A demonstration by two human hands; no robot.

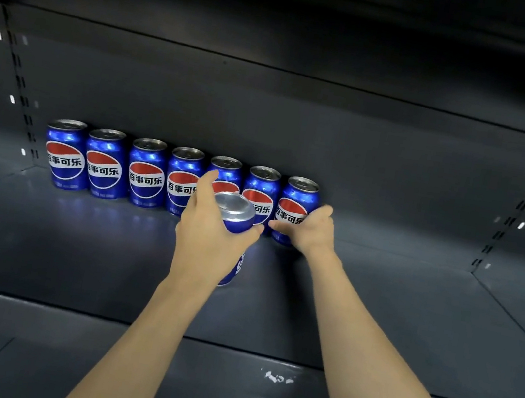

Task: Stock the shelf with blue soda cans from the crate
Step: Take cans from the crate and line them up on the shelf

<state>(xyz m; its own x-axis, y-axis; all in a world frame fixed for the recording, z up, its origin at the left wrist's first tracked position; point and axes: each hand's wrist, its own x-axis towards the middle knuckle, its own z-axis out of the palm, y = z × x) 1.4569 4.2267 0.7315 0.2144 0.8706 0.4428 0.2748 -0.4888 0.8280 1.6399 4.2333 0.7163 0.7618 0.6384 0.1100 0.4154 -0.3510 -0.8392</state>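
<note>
Stocking cans, both hands in the shelf [378,287].
My left hand [208,242] grips a can [235,215] above the shelf, before the back row [146,176]; my right hand [313,231] wraps the end can [295,201].

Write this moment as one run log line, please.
left hand: holds blue can | right hand: grips rightmost can of row | shelf: seven cans standing

A dark grey shelf [375,304] carries seven upright blue cans [145,176] rowed along its back wall.
</note>
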